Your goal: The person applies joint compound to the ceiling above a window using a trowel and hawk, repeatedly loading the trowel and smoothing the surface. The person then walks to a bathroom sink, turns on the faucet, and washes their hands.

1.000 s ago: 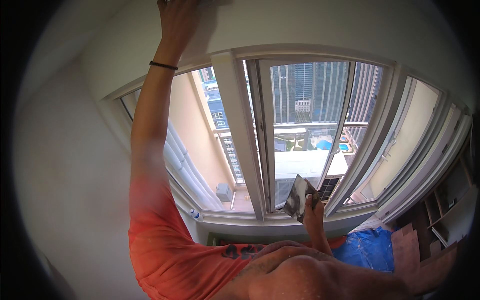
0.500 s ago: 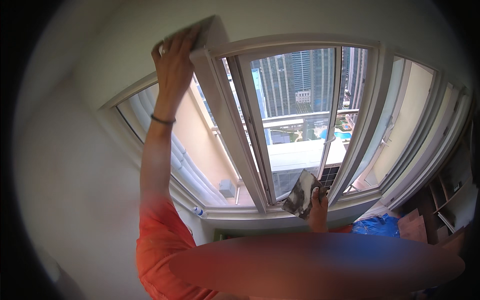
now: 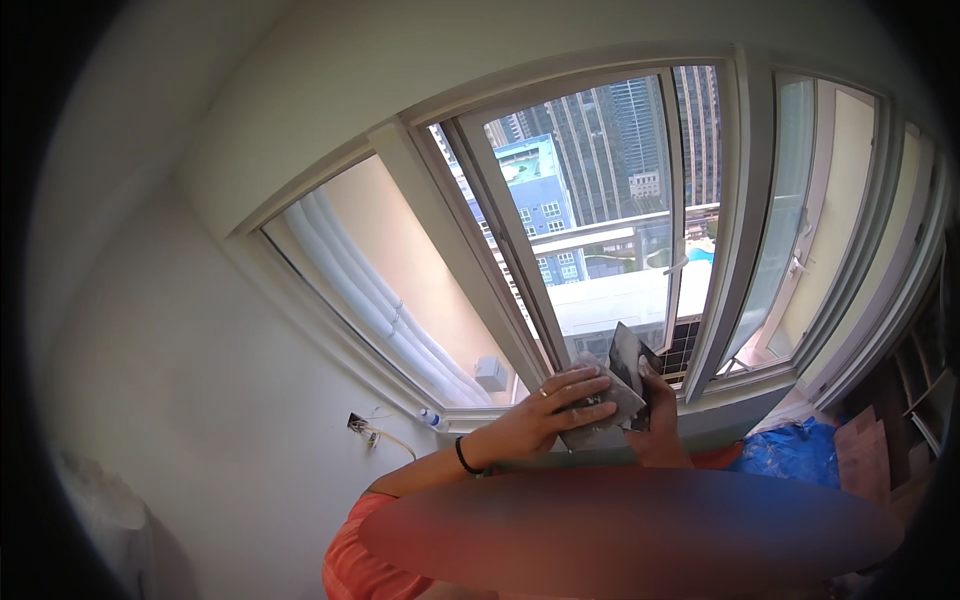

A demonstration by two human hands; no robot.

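Observation:
My left hand, a ring on one finger, grips a smudged grey flat scraper in front of the middle window. Just right of it, my right hand holds a dark square blade smeared with pale paste, its thumb pressed on the face. The two tools are close together, edges overlapping; whether they touch I cannot tell. Behind them is the white-framed window.
An open wall box with loose wires is at the lower left, near a small bottle on the sill. A blue tarp, reddish boards and shelving are at the lower right. A grey box sits outside.
My left hand, raised on the wall above the window, has come down with its scraper beside my right hand's blade. My right hand has shifted slightly right. The view has shifted.

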